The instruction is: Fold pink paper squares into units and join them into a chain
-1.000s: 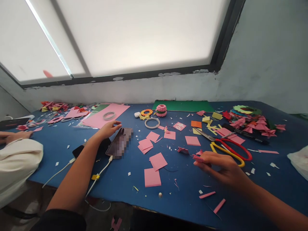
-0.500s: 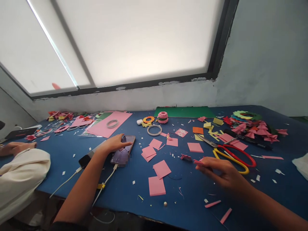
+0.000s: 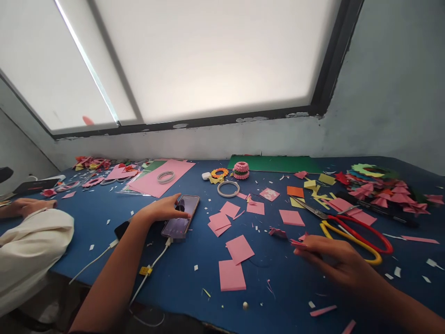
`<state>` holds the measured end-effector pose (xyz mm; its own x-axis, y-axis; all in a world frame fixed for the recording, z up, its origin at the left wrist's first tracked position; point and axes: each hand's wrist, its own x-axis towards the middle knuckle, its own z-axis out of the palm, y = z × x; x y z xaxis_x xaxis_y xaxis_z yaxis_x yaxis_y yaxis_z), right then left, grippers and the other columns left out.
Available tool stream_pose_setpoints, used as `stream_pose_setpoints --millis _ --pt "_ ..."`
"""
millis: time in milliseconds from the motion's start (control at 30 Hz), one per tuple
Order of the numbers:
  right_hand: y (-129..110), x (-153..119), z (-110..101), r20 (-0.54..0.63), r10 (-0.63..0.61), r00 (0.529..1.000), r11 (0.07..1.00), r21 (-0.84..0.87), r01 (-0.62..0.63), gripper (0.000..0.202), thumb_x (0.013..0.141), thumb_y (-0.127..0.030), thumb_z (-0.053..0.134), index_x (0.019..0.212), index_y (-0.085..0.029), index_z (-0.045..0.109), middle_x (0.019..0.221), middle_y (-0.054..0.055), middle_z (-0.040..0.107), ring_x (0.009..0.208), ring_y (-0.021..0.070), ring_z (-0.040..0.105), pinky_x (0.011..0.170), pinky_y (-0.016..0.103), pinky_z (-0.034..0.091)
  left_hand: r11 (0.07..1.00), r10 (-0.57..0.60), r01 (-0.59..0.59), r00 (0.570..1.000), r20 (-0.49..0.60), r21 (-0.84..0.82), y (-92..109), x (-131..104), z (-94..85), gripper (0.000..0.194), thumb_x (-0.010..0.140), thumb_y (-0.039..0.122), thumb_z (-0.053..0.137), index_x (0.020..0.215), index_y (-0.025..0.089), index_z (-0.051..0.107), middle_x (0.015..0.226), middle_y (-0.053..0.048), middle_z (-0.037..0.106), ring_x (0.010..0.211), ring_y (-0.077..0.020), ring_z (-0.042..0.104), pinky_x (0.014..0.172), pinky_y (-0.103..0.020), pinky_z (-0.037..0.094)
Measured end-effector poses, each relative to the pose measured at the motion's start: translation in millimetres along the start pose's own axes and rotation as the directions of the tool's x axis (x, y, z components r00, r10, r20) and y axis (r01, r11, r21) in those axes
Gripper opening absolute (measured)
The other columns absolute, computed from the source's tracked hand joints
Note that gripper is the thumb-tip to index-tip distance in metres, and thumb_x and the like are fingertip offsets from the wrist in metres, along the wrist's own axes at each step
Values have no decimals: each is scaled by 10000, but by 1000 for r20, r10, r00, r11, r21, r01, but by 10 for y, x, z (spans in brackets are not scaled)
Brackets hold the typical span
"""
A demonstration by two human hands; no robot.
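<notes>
Pink paper | gripped by right hand; left hand open | blue table | bright window

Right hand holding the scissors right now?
No, the right hand pinches a small folded pink paper, while the scissors lie on the blue table.

I touch a slim smartphone that lies flat on its back, its screen up and showing a dark, purplish picture, its far end angled to the right and its near edge blurred. I pinch a small folded pink paper piece, its narrow layers pressed together, held roughly level, its far side too small to make out
</notes>
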<state>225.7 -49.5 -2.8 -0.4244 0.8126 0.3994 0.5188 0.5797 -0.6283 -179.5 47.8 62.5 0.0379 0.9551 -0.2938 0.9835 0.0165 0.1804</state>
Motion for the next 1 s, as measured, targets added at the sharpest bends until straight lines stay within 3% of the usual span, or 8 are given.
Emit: stream_pose_setpoints --millis 167,267,433,533,767,867,1000 --pt "100 -31 -15 -69 -6 998 1000 12 7 253 849 -383 517 757 -197 663 674 40 621 600 155 587 545 226 482 1000 -2 2 999 45 -10 -34 0 -14 1039 554 690 614 1400 224 234 1259 -105 524 1061 -296 535 794 -301 423" --pt "140 -58 -11 -106 -9 994 1000 14 11 219 833 -368 547 736 -207 660 639 28 608 561 140 577 527 212 476 1000 -15 16 998 57 -16 -64 -16 -40 1034 558 701 603 1392 191 270 1228 -111 548 1094 -311 510 818 -314 422" --pt "177 -84 -17 -73 -46 996 999 3 46 222 848 -348 516 737 -235 671 571 25 575 476 136 545 410 200 441 998 -9 14 996 86 -53 -106 -52 -124 872 657 685 529 1338 165 370 1159 -82 602 1076 -268 530 860 -293 417" --pt "223 -104 -39 -97 -56 994 998 -16 55 188 836 -343 528 769 -271 688 608 30 614 519 154 593 463 206 496 993 19 -6 993 115 -115 -156 -57 -166 747 726 638 485 1315 188 396 1127 -59 620 1063 -240 543 871 -280 418" --pt "383 -166 -71 -142 -39 989 997 -73 29 162 796 -391 581 875 -309 697 694 26 668 570 166 636 478 208 530 998 35 -22 979 201 -63 -201 -85 -189 883 573 483 698 1349 248 349 1273 -42 509 1090 -256 521 859 -271 433" --pt "304 -122 -118 -148 -67 987 995 -86 54 158 801 -386 579 880 -307 691 736 17 686 621 158 659 531 190 548 1000 18 -16 980 197 -12 -121 -122 -192 894 564 445 702 1357 235 345 1283 -42 501 1124 -259 490 874 -270 419" --pt "108 -11 -188 -145 -97 985 991 -104 82 237 815 -385 550 688 -229 676 590 17 645 486 133 623 443 160 521 998 13 -23 984 177 55 -66 -135 -178 914 545 423 713 1359 235 343 1281 -49 501 1133 -266 477 908 -297 399"
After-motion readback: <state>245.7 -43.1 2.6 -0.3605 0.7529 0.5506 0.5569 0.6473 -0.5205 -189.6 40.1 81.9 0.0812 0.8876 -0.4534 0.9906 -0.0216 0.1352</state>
